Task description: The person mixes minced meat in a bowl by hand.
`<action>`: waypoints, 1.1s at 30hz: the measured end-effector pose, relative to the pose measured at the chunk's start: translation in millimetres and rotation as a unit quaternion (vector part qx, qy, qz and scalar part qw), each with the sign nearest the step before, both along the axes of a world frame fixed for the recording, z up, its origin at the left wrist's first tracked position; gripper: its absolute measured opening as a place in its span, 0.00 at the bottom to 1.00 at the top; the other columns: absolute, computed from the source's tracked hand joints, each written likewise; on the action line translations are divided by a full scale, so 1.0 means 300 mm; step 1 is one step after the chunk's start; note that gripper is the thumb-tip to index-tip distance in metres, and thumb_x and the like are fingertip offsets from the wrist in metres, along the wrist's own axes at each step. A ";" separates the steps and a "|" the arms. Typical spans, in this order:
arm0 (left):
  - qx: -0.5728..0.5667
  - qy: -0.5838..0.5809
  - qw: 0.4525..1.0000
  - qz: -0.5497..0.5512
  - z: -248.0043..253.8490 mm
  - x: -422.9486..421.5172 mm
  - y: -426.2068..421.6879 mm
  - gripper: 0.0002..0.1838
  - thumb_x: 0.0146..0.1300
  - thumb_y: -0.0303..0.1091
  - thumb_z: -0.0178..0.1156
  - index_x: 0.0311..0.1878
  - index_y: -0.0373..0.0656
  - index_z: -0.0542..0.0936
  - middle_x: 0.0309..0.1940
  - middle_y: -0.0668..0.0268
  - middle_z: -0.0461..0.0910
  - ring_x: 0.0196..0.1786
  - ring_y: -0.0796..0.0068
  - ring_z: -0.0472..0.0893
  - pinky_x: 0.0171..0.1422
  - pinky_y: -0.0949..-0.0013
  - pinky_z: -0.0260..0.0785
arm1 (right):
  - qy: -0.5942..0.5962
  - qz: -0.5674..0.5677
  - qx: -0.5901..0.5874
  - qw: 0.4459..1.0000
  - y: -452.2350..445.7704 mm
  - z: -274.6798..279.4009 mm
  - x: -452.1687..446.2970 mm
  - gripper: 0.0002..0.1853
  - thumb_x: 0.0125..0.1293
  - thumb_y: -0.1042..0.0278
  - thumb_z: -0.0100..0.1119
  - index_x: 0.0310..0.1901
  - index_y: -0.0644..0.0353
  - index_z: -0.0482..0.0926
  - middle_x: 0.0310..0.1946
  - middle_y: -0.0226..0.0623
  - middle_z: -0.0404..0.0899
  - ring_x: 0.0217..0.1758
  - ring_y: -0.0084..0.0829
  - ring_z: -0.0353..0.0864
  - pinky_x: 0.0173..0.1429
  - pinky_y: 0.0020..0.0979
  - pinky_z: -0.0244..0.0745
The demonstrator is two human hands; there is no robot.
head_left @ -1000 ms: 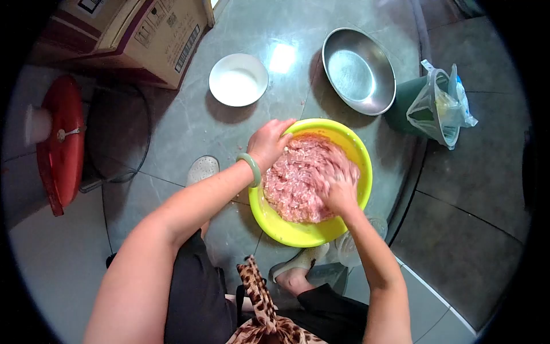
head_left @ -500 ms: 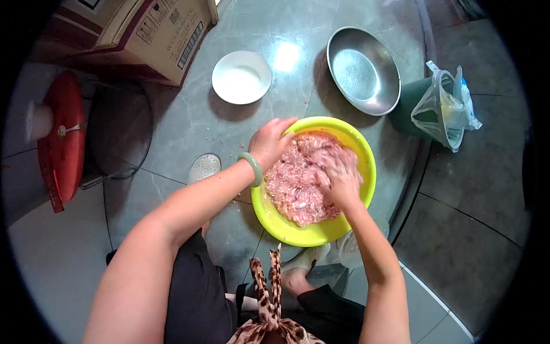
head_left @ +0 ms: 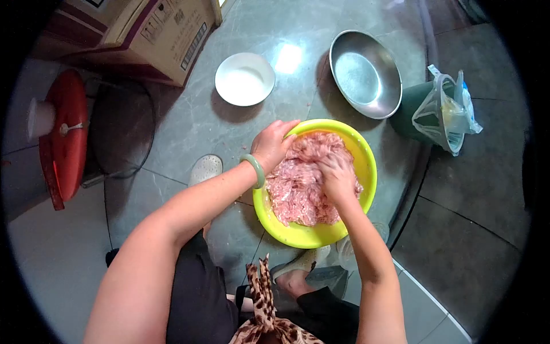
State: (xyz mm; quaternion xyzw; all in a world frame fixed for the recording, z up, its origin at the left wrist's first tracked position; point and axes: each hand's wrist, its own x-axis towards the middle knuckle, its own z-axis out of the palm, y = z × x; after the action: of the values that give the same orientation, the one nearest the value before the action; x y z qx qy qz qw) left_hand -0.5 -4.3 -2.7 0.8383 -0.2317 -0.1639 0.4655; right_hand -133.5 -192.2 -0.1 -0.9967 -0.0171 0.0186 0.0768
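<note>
- While the person's left hand point(head_left: 271, 148) steadies the rim, in the head view the right hand point(head_left: 339, 179) works in the pink minced meat point(head_left: 301, 183) inside the yellow-green basin point(head_left: 303, 236).
- The left fingers are bent around the far left edge of the basin, the thumb toward the meat, so the rim is pinched between them.
- The right fingers press into the meat, bent and blurred; whether they are spread or together under the surface, one cannot tell.
- The meat lies under and around the right fingers, filling most of the basin, just beside the left thumb.
- Behind the left fingers, a pale green bangle point(head_left: 256, 171) circles the wrist.
- Beyond the left fingers and slightly to their left, a white bowl point(head_left: 244, 79) stands on the grey tiled floor point(head_left: 183, 129), apart from the basin.
- Beyond the right fingers and a little rightward sits an oval metal bowl point(head_left: 364, 74).
- Farther right of the right fingers is a green bin point(head_left: 413, 112) with a plastic bag point(head_left: 429, 113) over its mouth.
- Left of the left fingers and nearer the body shows a pale shoe point(head_left: 205, 168); well beyond, a cardboard box point(head_left: 169, 49).
</note>
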 end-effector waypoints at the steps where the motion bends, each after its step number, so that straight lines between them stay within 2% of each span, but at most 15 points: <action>1: 0.002 -0.006 1.000 -0.004 0.000 0.008 -0.001 0.20 0.62 0.34 0.59 0.58 0.48 0.77 0.40 0.57 0.77 0.43 0.55 0.78 0.48 0.60 0.71 | -0.040 -0.046 -0.003 0.998 0.003 0.028 -0.065 0.17 0.56 0.67 0.57 0.49 0.48 0.82 0.51 0.35 0.80 0.60 0.42 0.73 0.67 0.45 0.63; 2: 0.000 -0.007 1.000 -0.005 0.007 0.013 -0.003 0.20 0.62 0.34 0.59 0.58 0.48 0.77 0.40 0.57 0.77 0.43 0.55 0.78 0.48 0.60 0.71 | -0.041 -0.047 -0.006 0.998 0.027 0.047 -0.124 0.17 0.56 0.67 0.57 0.49 0.48 0.82 0.51 0.35 0.80 0.60 0.42 0.73 0.67 0.45 0.63; 5: 0.003 -0.001 1.000 0.010 0.004 -0.019 -0.005 0.20 0.62 0.33 0.59 0.58 0.49 0.77 0.40 0.57 0.77 0.44 0.55 0.78 0.48 0.60 0.71 | 0.248 -0.154 0.141 0.946 0.137 0.087 -0.304 0.23 0.52 0.71 0.58 0.54 0.48 0.79 0.57 0.42 0.74 0.70 0.49 0.62 0.70 0.50 0.60; 8: 0.016 -0.012 1.000 0.005 0.008 0.000 -0.008 0.20 0.62 0.32 0.59 0.58 0.49 0.77 0.40 0.56 0.77 0.44 0.55 0.78 0.48 0.60 0.71 | 0.128 -0.013 0.115 0.985 0.278 0.026 -0.253 0.22 0.49 0.73 0.59 0.49 0.47 0.80 0.54 0.46 0.76 0.64 0.49 0.69 0.65 0.49 0.67; 10: 0.009 -0.012 1.000 0.009 0.007 0.001 -0.005 0.20 0.61 0.32 0.59 0.58 0.49 0.77 0.40 0.56 0.77 0.43 0.54 0.78 0.48 0.60 0.71 | 0.163 0.055 0.146 0.974 0.279 -0.027 -0.107 0.22 0.46 0.77 0.59 0.46 0.47 0.79 0.45 0.44 0.80 0.54 0.44 0.78 0.55 0.46 0.75; 13: 0.008 -0.009 1.000 0.003 -0.020 -0.013 -0.003 0.21 0.61 0.32 0.59 0.59 0.49 0.77 0.40 0.56 0.77 0.43 0.54 0.78 0.49 0.59 0.71 | 0.323 0.049 -0.040 0.944 0.165 -0.010 0.066 0.14 0.53 0.71 0.55 0.41 0.45 0.83 0.32 0.37 0.84 0.42 0.36 0.83 0.46 0.43 0.75; 14: 0.009 -0.011 1.000 0.004 -0.018 -0.009 -0.004 0.20 0.61 0.33 0.59 0.58 0.50 0.77 0.40 0.57 0.77 0.44 0.54 0.78 0.49 0.58 0.71 | 0.084 0.079 -0.008 0.993 0.066 -0.089 0.027 0.12 0.58 0.64 0.54 0.41 0.43 0.84 0.36 0.35 0.84 0.43 0.35 0.83 0.50 0.44 0.73; 18: -0.005 0.008 1.000 0.014 0.008 -0.005 -0.004 0.19 0.62 0.34 0.59 0.57 0.51 0.78 0.40 0.58 0.77 0.44 0.55 0.78 0.48 0.58 0.72 | -0.018 -0.049 -0.085 0.995 0.035 -0.026 -0.192 0.24 0.56 0.58 0.61 0.57 0.41 0.77 0.48 0.35 0.82 0.48 0.41 0.81 0.56 0.41 0.72; 20: -0.018 0.009 1.000 0.013 -0.013 -0.014 -0.015 0.18 0.61 0.34 0.59 0.56 0.51 0.78 0.40 0.58 0.77 0.44 0.55 0.78 0.48 0.58 0.72 | 0.403 -0.172 -0.039 0.898 0.146 0.063 -0.238 0.34 0.51 0.58 0.64 0.64 0.42 0.70 0.55 0.42 0.77 0.53 0.46 0.78 0.57 0.41 0.73; 22: -0.026 -0.003 0.999 0.025 -0.013 0.005 -0.012 0.18 0.61 0.34 0.59 0.56 0.52 0.78 0.40 0.58 0.77 0.44 0.55 0.79 0.48 0.58 0.72 | 0.348 -0.138 0.093 0.923 0.252 0.006 -0.303 0.34 0.50 0.67 0.61 0.64 0.46 0.69 0.57 0.51 0.73 0.59 0.51 0.73 0.60 0.45 0.72; 25: 0.023 0.006 1.000 0.002 0.016 0.007 -0.011 0.18 0.61 0.34 0.59 0.56 0.52 0.78 0.40 0.59 0.77 0.43 0.56 0.79 0.48 0.58 0.72 | 0.188 0.023 0.157 0.969 0.327 0.034 -0.131 0.19 0.50 0.69 0.60 0.48 0.51 0.80 0.50 0.47 0.77 0.57 0.47 0.73 0.56 0.46 0.73; 27: 0.010 -0.003 1.000 -0.007 0.005 0.008 -0.010 0.20 0.62 0.35 0.59 0.58 0.50 0.77 0.37 0.57 0.76 0.41 0.55 0.78 0.46 0.58 0.71 | 0.406 0.110 0.012 0.907 0.302 0.063 0.052 0.10 0.53 0.67 0.59 0.38 0.51 0.83 0.45 0.43 0.80 0.56 0.44 0.74 0.55 0.45 0.72; 29: 0.010 -0.002 1.000 -0.009 0.007 0.002 -0.004 0.19 0.62 0.35 0.59 0.58 0.50 0.78 0.37 0.57 0.76 0.41 0.55 0.78 0.46 0.58 0.71 | 0.266 0.102 -0.043 0.957 0.145 -0.032 0.066 0.10 0.54 0.64 0.58 0.38 0.46 0.85 0.41 0.37 0.82 0.54 0.41 0.75 0.57 0.46 0.69; 31: 0.004 -0.007 1.000 -0.011 0.014 0.009 -0.004 0.19 0.62 0.36 0.59 0.58 0.50 0.78 0.38 0.57 0.76 0.41 0.54 0.78 0.47 0.57 0.71 | 0.135 0.005 0.053 0.989 0.028 -0.044 0.003 0.15 0.57 0.60 0.57 0.46 0.46 0.84 0.49 0.38 0.81 0.59 0.44 0.72 0.65 0.50 0.62; 33: 0.014 0.003 1.000 -0.010 0.014 0.006 -0.006 0.19 0.62 0.36 0.59 0.58 0.50 0.78 0.38 0.57 0.76 0.42 0.54 0.78 0.47 0.57 0.70 | 0.107 -0.038 0.005 0.994 0.024 -0.056 -0.142 0.17 0.58 0.58 0.56 0.50 0.46 0.83 0.54 0.40 0.77 0.62 0.46 0.70 0.68 0.50 0.58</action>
State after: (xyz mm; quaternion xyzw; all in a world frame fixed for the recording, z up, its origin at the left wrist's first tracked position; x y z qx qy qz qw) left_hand 1.4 -6.2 1.3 0.8420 -0.2361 -0.1741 0.4527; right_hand -176.2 -185.0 -17.0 -0.9886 0.0291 0.1218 0.0838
